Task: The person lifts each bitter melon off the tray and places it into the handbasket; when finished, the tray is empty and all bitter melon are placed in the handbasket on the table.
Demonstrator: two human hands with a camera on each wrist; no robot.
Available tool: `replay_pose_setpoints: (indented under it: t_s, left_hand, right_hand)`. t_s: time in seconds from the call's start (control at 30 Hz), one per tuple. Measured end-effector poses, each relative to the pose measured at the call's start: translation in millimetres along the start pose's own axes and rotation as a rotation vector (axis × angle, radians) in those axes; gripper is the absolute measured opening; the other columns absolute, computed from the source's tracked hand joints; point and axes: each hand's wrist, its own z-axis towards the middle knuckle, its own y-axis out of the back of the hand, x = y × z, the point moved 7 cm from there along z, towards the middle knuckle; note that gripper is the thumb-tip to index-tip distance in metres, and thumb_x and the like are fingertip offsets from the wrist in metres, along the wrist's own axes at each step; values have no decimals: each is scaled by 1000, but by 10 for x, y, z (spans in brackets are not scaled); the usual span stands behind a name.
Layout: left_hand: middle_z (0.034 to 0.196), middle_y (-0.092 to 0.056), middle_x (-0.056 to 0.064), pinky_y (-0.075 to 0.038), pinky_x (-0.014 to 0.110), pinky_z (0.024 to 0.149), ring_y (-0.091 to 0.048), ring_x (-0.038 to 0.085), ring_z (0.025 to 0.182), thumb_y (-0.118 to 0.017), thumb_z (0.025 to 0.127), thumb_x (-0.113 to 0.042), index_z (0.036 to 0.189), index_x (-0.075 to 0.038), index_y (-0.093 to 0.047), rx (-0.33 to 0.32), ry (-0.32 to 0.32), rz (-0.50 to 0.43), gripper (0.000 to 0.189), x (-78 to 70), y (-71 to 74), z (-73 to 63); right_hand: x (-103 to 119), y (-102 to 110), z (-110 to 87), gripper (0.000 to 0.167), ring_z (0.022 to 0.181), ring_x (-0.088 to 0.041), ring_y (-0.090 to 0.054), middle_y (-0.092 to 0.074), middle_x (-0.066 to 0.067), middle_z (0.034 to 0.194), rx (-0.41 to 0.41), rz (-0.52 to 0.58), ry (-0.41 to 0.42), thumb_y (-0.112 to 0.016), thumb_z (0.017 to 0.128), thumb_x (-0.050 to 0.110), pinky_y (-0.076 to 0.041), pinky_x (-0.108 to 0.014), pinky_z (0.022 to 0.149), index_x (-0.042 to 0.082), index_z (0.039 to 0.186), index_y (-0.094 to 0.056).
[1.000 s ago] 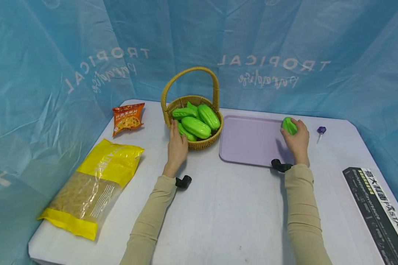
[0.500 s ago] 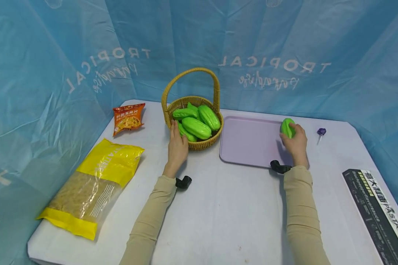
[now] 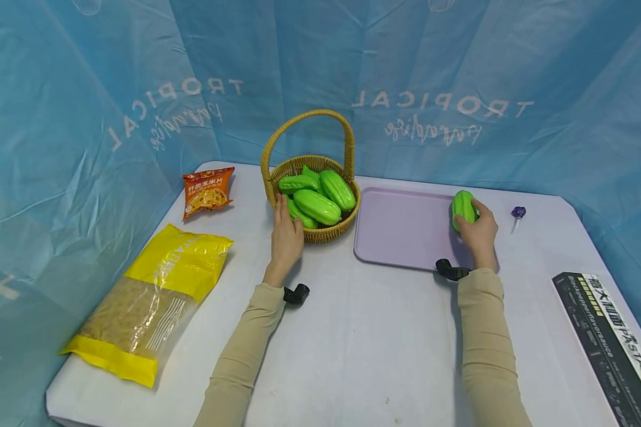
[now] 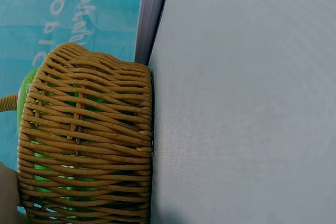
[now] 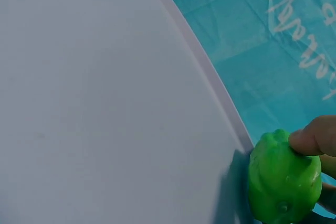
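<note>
In the head view, my right hand (image 3: 478, 232) holds a ridged green fruit (image 3: 463, 209) over the right end of the lilac tray (image 3: 406, 228). The right wrist view shows the thumb pressed on top of this fruit (image 5: 283, 184), with other fingers behind it. My left hand (image 3: 286, 240) rests against the near left side of the woven basket (image 3: 326, 235), its fingers fairly straight along the rim. Several similar green fruits (image 3: 316, 206) lie in the basket. From the left wrist, the basket's woven wall (image 4: 86, 140) fills the left side, and only a bit of hand shows.
On the left lie a yellow pasta bag (image 3: 149, 302) and an orange snack packet (image 3: 208, 191). To the right are a purple lollipop (image 3: 518, 212) and a black pasta box (image 3: 609, 338). A blue curtain (image 3: 320, 65) hangs behind the white table (image 3: 363, 344).
The green fruit in my right hand has turned so that more of its length shows, and the hand has shifted slightly. My left hand stays at the basket.
</note>
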Motion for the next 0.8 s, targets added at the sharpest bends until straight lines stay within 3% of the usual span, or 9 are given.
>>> replay_pose_setpoints:
  t_s: [0.03,0.27,0.43,0.7,0.8]
  left_hand:
    - [163,-11,16,-44,42,68,-55,37,106,-35,102,-12,155,1,-13,-1,-1,2,59,0,2,-1]
    - [163,-10,17,-44,41,68,-55,37,104,-36,101,-12,154,1,-14,-4,-12,-1,59,-4,2,2]
    - [163,-11,17,-41,37,61,-56,33,81,-37,101,-11,155,1,-13,-4,-9,10,59,-9,6,-2]
    - [163,-9,17,-46,42,69,-56,37,104,-37,102,-11,155,0,-12,2,-7,7,60,-6,2,-6]
    - [163,-10,17,-43,39,63,-57,35,88,-37,102,-11,155,0,-12,-3,-8,11,60,-8,5,-6]
  right_hand:
    - [-7,-2,-3,63,138,-41,-35,-32,-24,154,2,6,-7,-54,95,15,-30,-50,114,4,152,-29]
    - [30,-11,-51,62,134,-38,-38,-35,-23,153,-3,32,-18,-51,94,14,-33,-50,112,7,152,-31]
    - [59,-28,-57,62,133,-37,-38,-34,-22,154,-4,48,-25,-50,94,13,-34,-49,112,7,152,-30]
    - [138,-26,-80,61,132,-37,-41,-37,-21,152,-30,66,4,-51,94,14,-36,-50,110,7,152,-32]
    - [183,-14,-78,61,129,-37,-43,-40,-21,150,-40,68,21,-50,93,15,-38,-50,107,8,151,-33]
